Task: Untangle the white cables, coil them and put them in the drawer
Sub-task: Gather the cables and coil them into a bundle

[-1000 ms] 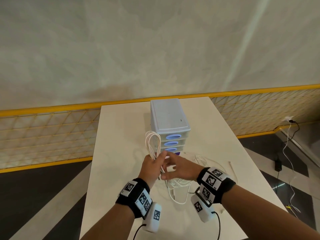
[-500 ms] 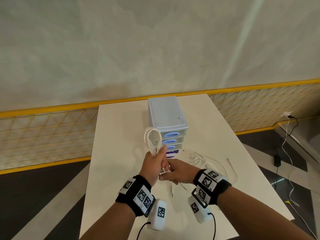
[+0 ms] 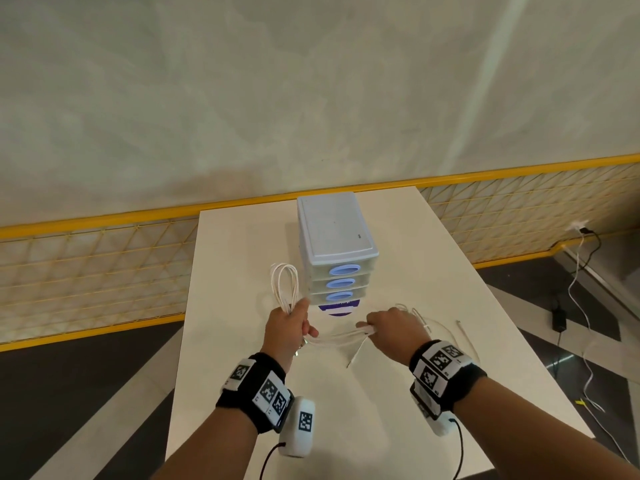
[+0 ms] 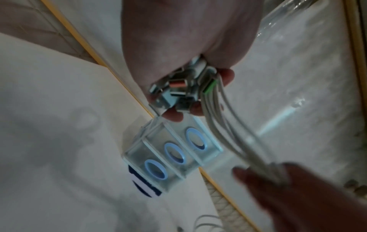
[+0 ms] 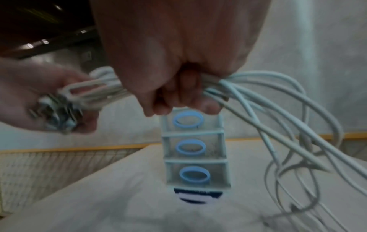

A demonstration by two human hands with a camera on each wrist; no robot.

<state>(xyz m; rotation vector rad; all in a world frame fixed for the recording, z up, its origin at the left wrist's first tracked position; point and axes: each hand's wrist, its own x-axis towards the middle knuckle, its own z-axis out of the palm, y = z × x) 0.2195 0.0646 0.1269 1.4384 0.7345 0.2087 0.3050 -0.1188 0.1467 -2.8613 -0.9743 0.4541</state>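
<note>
My left hand [image 3: 291,322] grips a folded loop of white cables [image 3: 285,284] that stands up above the fist; metal plugs [image 4: 174,91] bunch under its fingers. The same cables [image 3: 337,337] run sideways to my right hand [image 3: 384,327], which grips the bundle [image 5: 258,87] in a fist. Loose strands [image 5: 298,157] hang from the right hand toward the table. Just beyond both hands stands the small drawer unit [image 3: 334,237] with three blue-handled drawers [image 3: 341,284], all shut.
The white table [image 3: 242,244] is narrow, its edges close on both sides. More loose white cable [image 3: 465,337] lies on it to the right of my right hand. A yellow mesh fence [image 3: 86,271] runs behind, and a charger cable [image 3: 581,341] trails on the floor at right.
My right hand has moved to the right, away from the left, pulling the cable bundle taut between the two hands. The left hand keeps its loop upright.
</note>
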